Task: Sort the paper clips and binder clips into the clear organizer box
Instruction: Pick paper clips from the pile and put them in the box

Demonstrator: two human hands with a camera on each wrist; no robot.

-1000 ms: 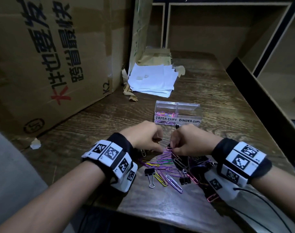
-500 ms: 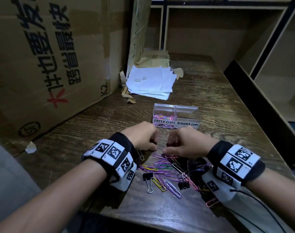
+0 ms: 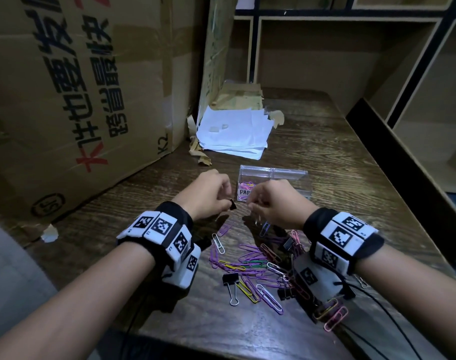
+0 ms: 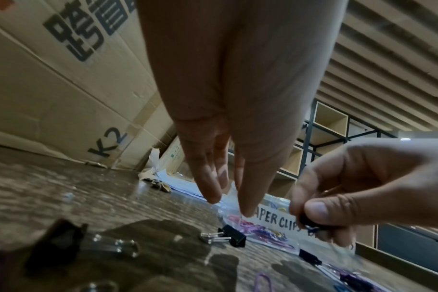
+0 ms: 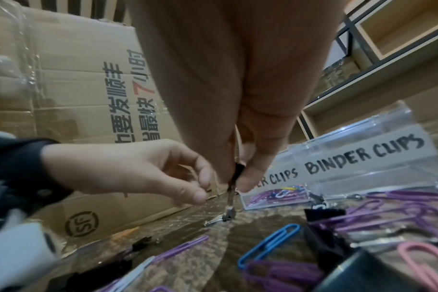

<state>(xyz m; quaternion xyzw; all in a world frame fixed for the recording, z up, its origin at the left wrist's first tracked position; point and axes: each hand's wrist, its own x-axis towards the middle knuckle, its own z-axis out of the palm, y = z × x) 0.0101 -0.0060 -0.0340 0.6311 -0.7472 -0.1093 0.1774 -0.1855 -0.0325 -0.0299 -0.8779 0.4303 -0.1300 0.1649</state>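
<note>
Binder clip (image 5: 239,171), black, pinched between thumb and fingers of right hand (image 3: 273,206). Its wire handles hang down toward the desk (image 3: 338,178). The head view hides it behind the knuckles; the left wrist view shows it as a dark lump at the fingertips. It is held low, just in front of the box (image 3: 273,169).

Box: clear, two compartments, handwritten labels "PAPER CLIPS" on the left and "BINDER CLIPS" on the right. Coloured paper clips, mostly pink and purple, lie in the left compartment. Contents of the right one: cannot tell.

Left hand (image 3: 208,196) is just beside the right, not touching it. Fingers relaxed and pointing down, nothing between them. A second clip (image 3: 232,204), black, sits at its fingertips; the left wrist view shows it lying on the desk just before the box.

Pile (image 3: 252,263) of loose paper clips lies nearer the body, between the wrists: purple mostly, some pink, yellow, green, blue, silver. Black binder clips are mixed in, one with long wire handles (image 3: 230,280) at the near left edge.

Behind the box: papers (image 3: 234,131), stacked white sheets. Left of the desk: carton (image 3: 78,100) with printed characters. Right: shelves (image 3: 429,74). Both wrists wear marker bands.
</note>
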